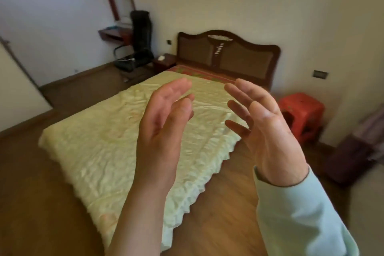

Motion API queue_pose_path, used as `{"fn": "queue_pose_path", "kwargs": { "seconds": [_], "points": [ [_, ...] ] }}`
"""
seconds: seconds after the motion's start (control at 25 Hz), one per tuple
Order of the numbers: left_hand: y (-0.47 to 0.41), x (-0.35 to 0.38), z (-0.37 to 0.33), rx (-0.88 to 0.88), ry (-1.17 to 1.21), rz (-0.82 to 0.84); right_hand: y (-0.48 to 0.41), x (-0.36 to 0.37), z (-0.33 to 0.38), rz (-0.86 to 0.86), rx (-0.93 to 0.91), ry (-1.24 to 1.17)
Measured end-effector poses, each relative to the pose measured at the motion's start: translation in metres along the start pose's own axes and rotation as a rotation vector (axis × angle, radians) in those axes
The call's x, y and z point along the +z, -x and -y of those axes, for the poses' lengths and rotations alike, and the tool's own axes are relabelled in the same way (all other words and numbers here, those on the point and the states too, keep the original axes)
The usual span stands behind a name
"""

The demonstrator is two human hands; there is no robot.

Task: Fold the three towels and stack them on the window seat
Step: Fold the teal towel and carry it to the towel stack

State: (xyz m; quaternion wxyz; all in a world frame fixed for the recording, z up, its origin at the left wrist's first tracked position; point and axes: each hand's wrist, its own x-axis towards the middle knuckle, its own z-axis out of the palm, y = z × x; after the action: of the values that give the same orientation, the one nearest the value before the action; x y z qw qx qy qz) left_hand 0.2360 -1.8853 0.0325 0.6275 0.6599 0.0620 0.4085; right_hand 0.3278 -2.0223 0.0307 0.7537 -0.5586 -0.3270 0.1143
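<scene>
- Towels do not show in this view; their place and long axis cannot be told.
- Left hand [164,122] and right hand [268,131] hover apart, palms facing each other, fingers loosely spread, grasping nothing.
- Pale green sleeve [291,214] covers the right wrist.
- Beneath them lies a crumpled pale yellow bed cover [99,143], with a dark headboard [228,56] at the far end.
- Red stool [301,114] stands near the bed's right side.

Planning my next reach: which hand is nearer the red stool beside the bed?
Right. The right hand is raised open just left of the red stool. The left hand is farther left, seen against the bed.
</scene>
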Motion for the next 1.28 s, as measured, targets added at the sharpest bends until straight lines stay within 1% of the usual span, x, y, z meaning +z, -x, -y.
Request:
{"fn": "queue_pose_path", "kwargs": {
  "seconds": [0.2, 0.4, 0.56, 0.84, 1.0, 1.28],
  "points": [
    [0.027, -0.201, -0.027, -0.019, -0.127, -0.236, 0.008, 0.199, -0.044, 0.237, 0.049, -0.091],
    [0.067, -0.365, -0.059, -0.017, -0.201, -0.461, 0.037, 0.373, -0.079, 0.476, 0.100, -0.167],
    [0.093, -0.451, -0.077, 0.004, -0.271, -0.571, 0.048, 0.474, -0.092, 0.646, 0.118, -0.214],
    [0.093, -0.592, -0.087, 0.033, -0.340, -0.731, 0.043, 0.630, -0.131, 0.818, 0.121, -0.286],
    [0.060, -0.682, -0.082, 0.035, -0.398, -0.790, 0.009, 0.724, -0.162, 0.867, 0.140, -0.337],
    [-0.025, -0.832, -0.075, 0.047, -0.437, -0.851, -0.069, 0.890, -0.203, 0.943, 0.151, -0.322]
  ]
}}
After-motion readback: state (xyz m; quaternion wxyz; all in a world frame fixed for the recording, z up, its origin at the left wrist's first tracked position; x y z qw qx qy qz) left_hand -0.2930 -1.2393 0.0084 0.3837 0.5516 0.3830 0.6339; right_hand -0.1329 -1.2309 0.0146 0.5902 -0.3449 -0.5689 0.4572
